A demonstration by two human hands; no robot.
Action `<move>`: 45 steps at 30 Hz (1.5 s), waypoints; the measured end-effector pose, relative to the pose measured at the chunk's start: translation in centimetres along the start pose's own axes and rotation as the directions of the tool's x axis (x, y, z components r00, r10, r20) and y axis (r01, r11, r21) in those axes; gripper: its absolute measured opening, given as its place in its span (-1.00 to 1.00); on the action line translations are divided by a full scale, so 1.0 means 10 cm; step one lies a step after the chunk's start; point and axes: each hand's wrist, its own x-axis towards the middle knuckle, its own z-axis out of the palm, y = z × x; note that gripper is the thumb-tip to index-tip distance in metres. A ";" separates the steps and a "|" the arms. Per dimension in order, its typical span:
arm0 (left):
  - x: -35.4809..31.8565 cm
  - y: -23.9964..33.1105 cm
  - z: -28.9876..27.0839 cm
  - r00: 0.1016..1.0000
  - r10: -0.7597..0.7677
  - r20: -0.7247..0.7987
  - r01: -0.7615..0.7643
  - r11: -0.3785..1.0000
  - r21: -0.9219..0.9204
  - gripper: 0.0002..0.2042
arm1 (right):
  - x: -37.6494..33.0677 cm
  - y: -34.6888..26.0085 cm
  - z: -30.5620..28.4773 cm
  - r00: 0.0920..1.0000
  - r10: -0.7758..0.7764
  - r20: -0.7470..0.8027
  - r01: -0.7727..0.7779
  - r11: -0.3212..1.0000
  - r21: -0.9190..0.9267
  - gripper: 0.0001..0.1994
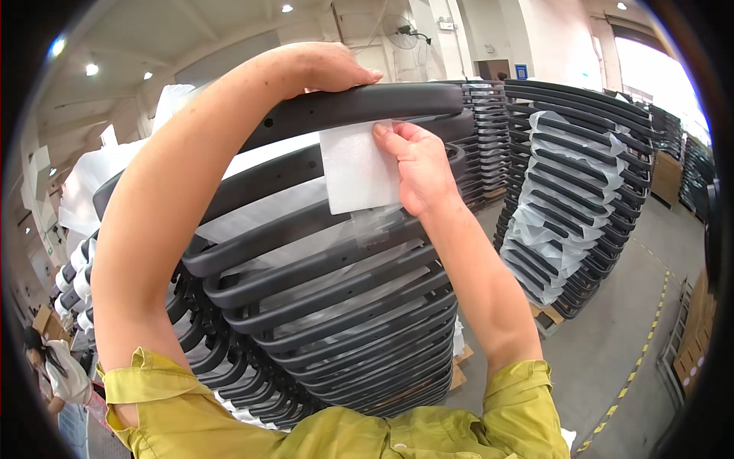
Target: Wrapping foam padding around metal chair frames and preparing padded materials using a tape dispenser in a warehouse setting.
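Observation:
A tall stack of black curved bars [352,264], frame-like with rounded ends, rises in front of me. My left hand [329,67] is bent over the upper edge of the topmost black bar [413,99] and grips it; most of its fingers are hidden. Just below that bar, my right hand [420,164] pinches a white foam sheet [359,172] at its upper right corner between thumb and fingers. The sheet hangs flat against the front of the stack, its upper edge against the top bar. A clear plastic piece [378,227] shows under it.
More black bars [573,168] stand stacked to the right, with translucent wrapping [562,206] between them. White wrapping [99,183] covers things at the left. A person [61,371] is at the far left. Yellow-and-black tape [650,336] marks the grey floor. Cartons [692,336] stand at the right edge.

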 end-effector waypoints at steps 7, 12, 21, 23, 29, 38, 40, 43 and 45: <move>-0.10 -0.19 -0.11 0.980 -0.125 0.155 0.164 0.948 -0.274 -0.78 | -0.24 0.05 -0.03 0.956 0.171 0.238 -0.196 0.977 0.084 -0.73; -0.04 -0.18 -0.08 0.995 -0.057 0.081 0.073 0.976 -0.205 -0.75 | -0.45 0.24 -0.24 0.863 0.360 0.355 -0.418 0.902 0.103 -0.73; -0.05 -0.20 -0.03 0.994 -0.062 0.090 0.084 0.963 -0.256 -0.75 | -0.50 0.35 -0.23 0.886 0.410 0.216 -0.417 0.909 -0.014 -0.82; -0.05 -0.21 -0.05 0.995 -0.035 0.092 0.056 0.970 -0.238 -0.75 | -0.53 0.34 -0.22 0.886 0.412 0.214 -0.407 0.911 -0.067 -0.82; -0.23 -0.11 -0.26 0.899 0.329 -0.289 -0.259 0.932 0.254 -0.73 | -0.44 -0.08 -0.05 0.946 0.236 0.221 -0.185 0.956 -0.229 -0.80; -0.69 -0.34 0.42 0.355 0.879 -0.319 -0.450 0.460 0.765 -0.85 | -0.32 -0.29 0.06 0.948 0.179 0.263 -0.126 0.971 -0.206 -0.77; -0.67 -0.40 0.43 0.380 0.839 -0.389 -0.537 0.543 0.646 -0.85 | -0.33 -0.27 0.06 0.949 0.171 0.264 -0.122 0.974 -0.191 -0.77; -0.59 -0.40 0.38 0.433 0.814 -0.387 -0.507 0.575 0.642 -0.85 | -0.33 -0.25 0.07 0.955 0.161 0.251 -0.118 0.977 -0.177 -0.78; -0.58 -0.41 0.38 0.498 0.781 -0.377 -0.459 0.606 0.650 -0.78 | -0.32 -0.24 0.06 0.958 0.159 0.237 -0.119 0.977 -0.175 -0.78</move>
